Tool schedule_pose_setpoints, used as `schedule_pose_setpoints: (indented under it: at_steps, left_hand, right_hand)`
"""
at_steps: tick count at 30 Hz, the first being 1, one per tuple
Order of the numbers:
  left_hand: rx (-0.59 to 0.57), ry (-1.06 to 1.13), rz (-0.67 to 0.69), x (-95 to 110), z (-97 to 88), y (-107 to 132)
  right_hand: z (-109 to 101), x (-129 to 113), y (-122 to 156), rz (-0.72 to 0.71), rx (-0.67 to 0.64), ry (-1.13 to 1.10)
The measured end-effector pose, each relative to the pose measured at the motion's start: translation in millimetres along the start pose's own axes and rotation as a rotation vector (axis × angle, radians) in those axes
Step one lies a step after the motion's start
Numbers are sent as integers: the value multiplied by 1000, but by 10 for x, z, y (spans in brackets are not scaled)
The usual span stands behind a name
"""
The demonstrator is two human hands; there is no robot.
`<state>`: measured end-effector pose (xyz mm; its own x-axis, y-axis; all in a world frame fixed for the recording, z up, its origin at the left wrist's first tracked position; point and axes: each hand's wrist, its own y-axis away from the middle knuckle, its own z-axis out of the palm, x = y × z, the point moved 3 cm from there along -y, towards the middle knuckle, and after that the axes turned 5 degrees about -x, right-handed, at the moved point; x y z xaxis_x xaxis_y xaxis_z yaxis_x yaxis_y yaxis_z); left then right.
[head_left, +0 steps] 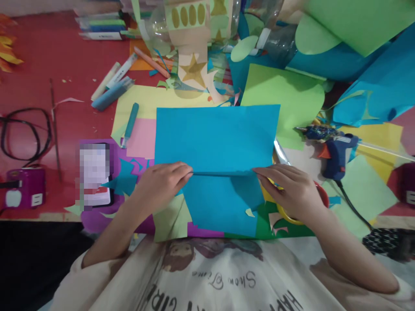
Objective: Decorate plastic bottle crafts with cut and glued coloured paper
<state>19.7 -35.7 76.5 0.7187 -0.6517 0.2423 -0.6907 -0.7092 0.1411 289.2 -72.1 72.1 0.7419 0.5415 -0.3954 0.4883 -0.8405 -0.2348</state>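
Note:
A blue sheet of paper lies in front of me, and both hands pinch its near edge. My left hand has its fingertips together at the left part of that edge. Toward the right end, my right hand grips the same edge between thumb and fingers. Along this edge a narrow dark line shows, perhaps a fold; I cannot tell. Beneath it lies another blue paper. Scissors, of which a metal blade and a yellow handle show, are partly hidden under my right hand.
A blue glue gun rests at the right with its cord trailing toward me. At the left are a phone, a teal cutter and several markers. Plastic bottles and paper scraps crowd the back of the red table.

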Motion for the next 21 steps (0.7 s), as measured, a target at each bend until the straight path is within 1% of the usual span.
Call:
schedule_pose_setpoints:
  at_steps: [2,3,5,7,10,12,14,16,17,19,21]
  left_hand:
    - [-85,50,-67,-49,-9,-2]
    - [-104,65,-90,-65,-7,-17]
    - [-124,74,-110,-81,4,-66]
    - [-128,62,-107,-85,11,-130]
    - [-155,53,-88,-98,3,-235]
    - [-188,23,-95,-124,-6,-308]
    - [-197,-32,-127,-155,-14,-372]
    - [-148,-81,-156,-158,-22,-414]
    - [-100,-95,-167,-141,-26,-421]
    - [18,-103,-170,-60,-24,-405]
    - [115,-92,-144,72,7,-360]
  right_hand:
    - [-28,16,6,52,31,2]
    - [-38,20,1,68,48,31]
    - [-42,8,-19,74,62,138]
    - [-21,-41,-40,42,50,247]
    - [64,-156,-50,-52,-15,278]
    - [149,-224,-46,-130,-97,253]
    - [229,-252,-47,-174,-170,240]
    - [280,-240,-65,-177,-197,244]
    - [294,-226,-79,-170,-197,247]
    - [305,-197,-108,-154,-182,251]
    - [306,-180,-129,-148,-159,251]
